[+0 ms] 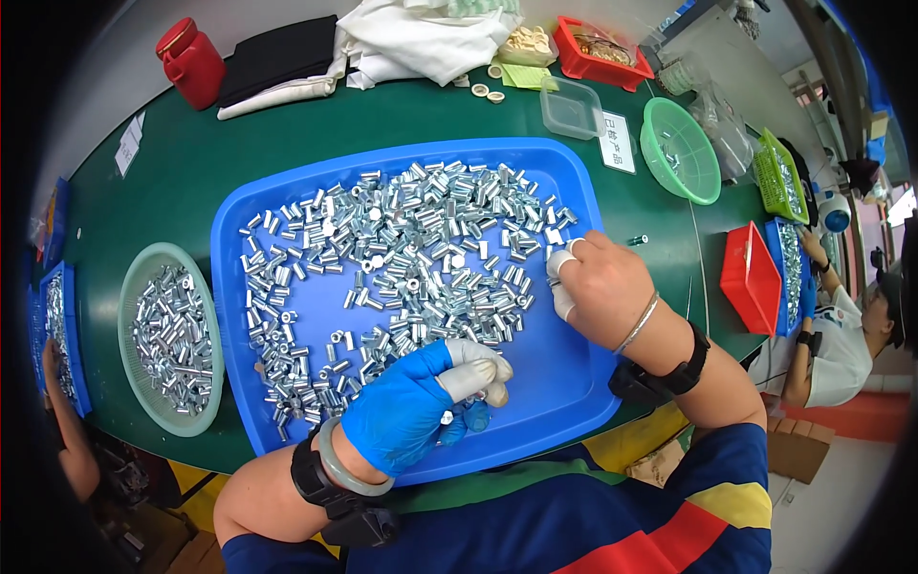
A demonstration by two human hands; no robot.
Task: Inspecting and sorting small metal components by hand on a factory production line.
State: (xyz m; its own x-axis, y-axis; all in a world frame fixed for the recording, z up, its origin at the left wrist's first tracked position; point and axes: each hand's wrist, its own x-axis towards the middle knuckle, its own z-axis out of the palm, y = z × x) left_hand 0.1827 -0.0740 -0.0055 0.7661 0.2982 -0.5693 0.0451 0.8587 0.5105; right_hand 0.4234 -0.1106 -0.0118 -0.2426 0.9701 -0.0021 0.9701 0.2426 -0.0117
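Note:
Silver rivet nuts point(421, 206) are spread in heaps across a large blue tray point(564, 383). My left hand point(411, 397), in a blue glove with white finger covers, is curled closed over the tray's near side. The end of a rivet nut point(447, 417) shows between its fingers; what else lies in the palm is hidden. At the tray's right side my right hand point(602, 287), bare with white covers on the fingertips, is pinched together. A rivet nut point(554, 260) shows at its fingertips, partly covered by them.
Left of the tray stands a pale green basket point(124, 335) full of rivet nuts. A green basket point(703, 172) holds a few at the right. One loose rivet nut point(638, 240) lies beside the tray. A clear box point(572, 107), a red bin point(751, 277) and a co-worker point(832, 344) are farther off.

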